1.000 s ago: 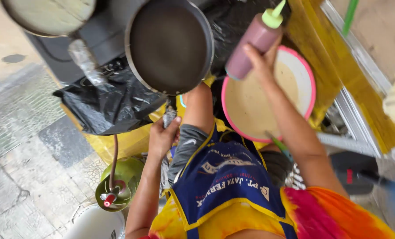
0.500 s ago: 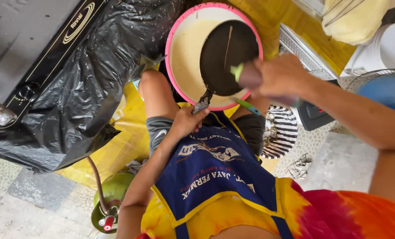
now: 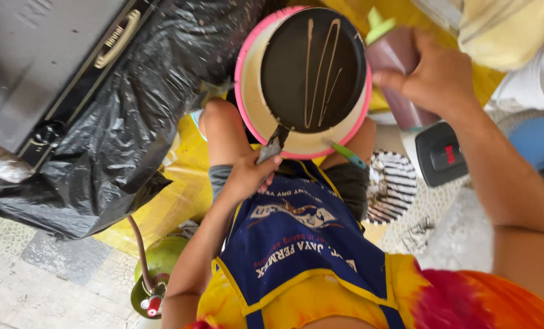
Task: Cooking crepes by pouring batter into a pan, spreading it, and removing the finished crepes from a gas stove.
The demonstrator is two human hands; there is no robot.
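My left hand (image 3: 250, 176) grips the handle of a dark round frying pan (image 3: 284, 79), held over a pink basin (image 3: 243, 91) of pale batter. Thin lines of light batter run across the pan's surface. My right hand (image 3: 436, 76) is closed around a brownish squeeze bottle (image 3: 389, 52) with a green cap, its tip at the pan's right rim. I wear a blue apron (image 3: 302, 237) over a yellow and tie-dye shirt, and my knee (image 3: 220, 125) sits left of the basin.
A black plastic sheet (image 3: 132, 122) drapes a stove at the left. A green gas cylinder (image 3: 159, 262) with a hose stands on the tiled floor. A green-handled tool (image 3: 347, 155), a striped cloth (image 3: 392, 186), a black switch box (image 3: 442, 152) and a white bucket (image 3: 543, 73) lie to the right.
The pan has come off the stove and now sits over the pink basin. The bottle has moved to the pan's right rim, and batter lines now lie on the pan.
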